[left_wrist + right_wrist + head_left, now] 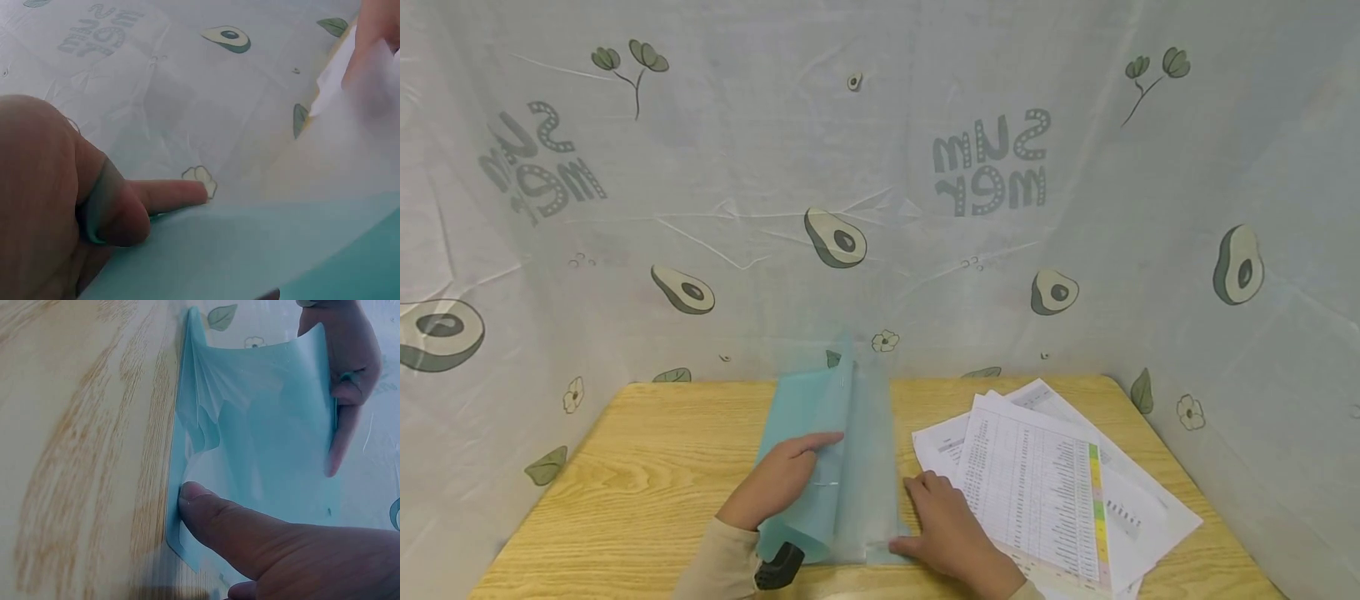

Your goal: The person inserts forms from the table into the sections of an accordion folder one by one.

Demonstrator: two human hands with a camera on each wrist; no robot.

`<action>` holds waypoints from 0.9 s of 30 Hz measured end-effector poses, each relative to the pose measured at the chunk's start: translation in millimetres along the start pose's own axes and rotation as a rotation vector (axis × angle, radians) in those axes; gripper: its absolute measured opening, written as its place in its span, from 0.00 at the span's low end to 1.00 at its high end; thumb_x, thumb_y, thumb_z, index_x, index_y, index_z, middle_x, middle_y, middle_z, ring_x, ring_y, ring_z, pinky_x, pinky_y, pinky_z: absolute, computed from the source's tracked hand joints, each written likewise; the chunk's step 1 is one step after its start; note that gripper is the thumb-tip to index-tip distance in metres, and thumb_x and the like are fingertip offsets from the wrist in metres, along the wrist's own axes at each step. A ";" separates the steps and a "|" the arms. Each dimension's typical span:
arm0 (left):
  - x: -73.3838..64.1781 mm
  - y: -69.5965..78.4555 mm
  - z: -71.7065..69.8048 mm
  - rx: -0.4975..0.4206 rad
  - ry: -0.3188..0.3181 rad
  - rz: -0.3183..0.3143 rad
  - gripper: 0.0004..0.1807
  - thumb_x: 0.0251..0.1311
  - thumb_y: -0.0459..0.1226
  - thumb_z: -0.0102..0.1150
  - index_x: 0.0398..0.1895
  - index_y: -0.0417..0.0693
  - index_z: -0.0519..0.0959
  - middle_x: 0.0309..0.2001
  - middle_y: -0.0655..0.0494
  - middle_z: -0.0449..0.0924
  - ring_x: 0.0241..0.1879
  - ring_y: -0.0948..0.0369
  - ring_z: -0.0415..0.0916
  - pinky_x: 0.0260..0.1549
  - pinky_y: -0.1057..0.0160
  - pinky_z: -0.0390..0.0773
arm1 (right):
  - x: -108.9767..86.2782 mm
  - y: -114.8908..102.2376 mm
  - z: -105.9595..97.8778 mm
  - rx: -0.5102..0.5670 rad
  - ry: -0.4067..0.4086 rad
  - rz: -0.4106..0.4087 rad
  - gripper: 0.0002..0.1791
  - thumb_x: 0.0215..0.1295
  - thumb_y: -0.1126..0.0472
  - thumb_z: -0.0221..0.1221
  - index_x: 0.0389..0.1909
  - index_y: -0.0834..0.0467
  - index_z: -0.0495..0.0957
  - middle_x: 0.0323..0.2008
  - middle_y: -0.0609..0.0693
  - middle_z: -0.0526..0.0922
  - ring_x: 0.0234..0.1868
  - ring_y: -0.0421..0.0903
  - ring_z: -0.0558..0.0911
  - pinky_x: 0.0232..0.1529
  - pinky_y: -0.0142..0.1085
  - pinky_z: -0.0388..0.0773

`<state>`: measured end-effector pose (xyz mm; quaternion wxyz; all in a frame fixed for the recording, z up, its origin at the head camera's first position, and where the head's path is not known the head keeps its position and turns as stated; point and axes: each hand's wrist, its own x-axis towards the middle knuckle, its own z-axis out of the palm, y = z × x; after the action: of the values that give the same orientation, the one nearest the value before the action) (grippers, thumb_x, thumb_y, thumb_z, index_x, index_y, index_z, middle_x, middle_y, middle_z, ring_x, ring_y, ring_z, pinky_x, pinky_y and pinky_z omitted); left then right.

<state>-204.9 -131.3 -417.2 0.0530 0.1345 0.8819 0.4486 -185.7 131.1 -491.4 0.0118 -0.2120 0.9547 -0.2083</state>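
Note:
A translucent teal plastic folder [797, 400] lies partly open, its cover and leaves lifted to the left and bowed. My left hand [784, 472] grips the raised leaves between thumb and fingers, the index finger pointing right; in the left wrist view the teal sheet [250, 244] runs from under this thumb. On the folder's right side my right hand [947, 525] rests with fingers spread along the edge. Its thumb [219, 515] presses on the clear film near the folder's edge, as the right wrist view shows.
Several overlapping printed sheets [1030, 492], one with a coloured column, lie at the right of the wooden table [662, 450]. A pale curtain [737, 167] with avocado prints surrounds the table's back and sides. A black band [781, 567] is on the left wrist.

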 end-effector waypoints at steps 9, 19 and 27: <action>2.9 -5.4 -1.8 -0.001 0.062 -0.019 0.38 0.71 0.36 0.63 0.82 0.52 0.60 0.74 0.38 0.66 0.71 0.39 0.67 0.61 0.37 0.72 | 1.2 0.1 -1.3 0.007 -0.017 0.001 0.50 0.51 0.35 0.76 0.66 0.66 0.74 0.56 0.58 0.76 0.55 0.57 0.75 0.56 0.55 0.73; -5.8 -0.1 -13.1 -0.213 -0.010 -0.182 0.29 0.80 0.42 0.49 0.78 0.40 0.63 0.74 0.37 0.66 0.72 0.38 0.63 0.61 0.34 0.71 | 1.9 0.6 -1.3 0.005 -0.025 0.006 0.51 0.51 0.35 0.76 0.67 0.67 0.73 0.58 0.59 0.75 0.58 0.58 0.74 0.56 0.56 0.72; -5.7 -0.3 -16.7 -0.296 0.008 -0.149 0.28 0.80 0.41 0.49 0.78 0.40 0.64 0.73 0.38 0.68 0.72 0.40 0.65 0.62 0.36 0.70 | 0.6 0.6 -2.5 0.011 -0.032 0.005 0.51 0.52 0.36 0.75 0.67 0.67 0.73 0.58 0.59 0.75 0.57 0.58 0.74 0.56 0.56 0.73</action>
<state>-203.1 -146.1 -407.7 0.1016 0.0576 0.8140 0.5690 -186.8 132.3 -489.4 0.0289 -0.2129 0.9538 -0.2101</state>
